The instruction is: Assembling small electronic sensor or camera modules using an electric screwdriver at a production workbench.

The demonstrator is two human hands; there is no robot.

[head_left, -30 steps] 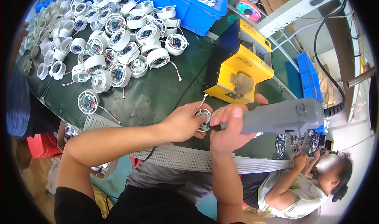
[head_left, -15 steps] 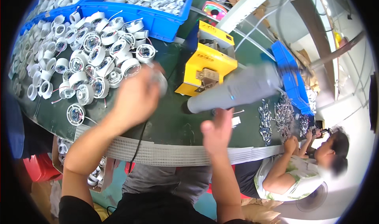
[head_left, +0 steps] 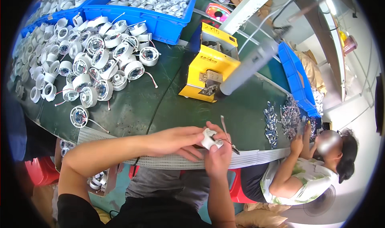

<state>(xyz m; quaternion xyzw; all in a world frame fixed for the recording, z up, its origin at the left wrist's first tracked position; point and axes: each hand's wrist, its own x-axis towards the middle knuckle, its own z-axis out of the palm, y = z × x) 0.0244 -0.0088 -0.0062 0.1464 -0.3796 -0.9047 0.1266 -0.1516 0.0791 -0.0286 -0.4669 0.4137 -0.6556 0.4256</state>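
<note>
Close to the near table edge, my right hand (head_left: 218, 157) grips a small white plastic part (head_left: 209, 139) with a dark opening. Thin wires (head_left: 225, 129) stick out beside its fingers. My left hand (head_left: 178, 141) meets it from the left, fingers stretched and apart, the upper ones touching the part. Beyond the hands, a grey cylindrical tool (head_left: 250, 67) stands slanted, its lower end beside a yellow machine (head_left: 212, 61) with a metal block on its front. Left of the hands lies a white round housing with a circuit board (head_left: 79, 116), its wire trailing right.
Many white round housings (head_left: 96, 57) are heaped at left. Blue bins (head_left: 168, 33) of white parts stand behind them. Bundles of wires (head_left: 270, 123) lie at right, near another blue bin (head_left: 296, 77). A co-worker (head_left: 288, 176) sits at right. A perforated strip (head_left: 160, 159) edges the table.
My left hand has come back from the heap to my right hand, which has moved down toward the table edge. The grey tool has swung steeper, away from my right hand.
</note>
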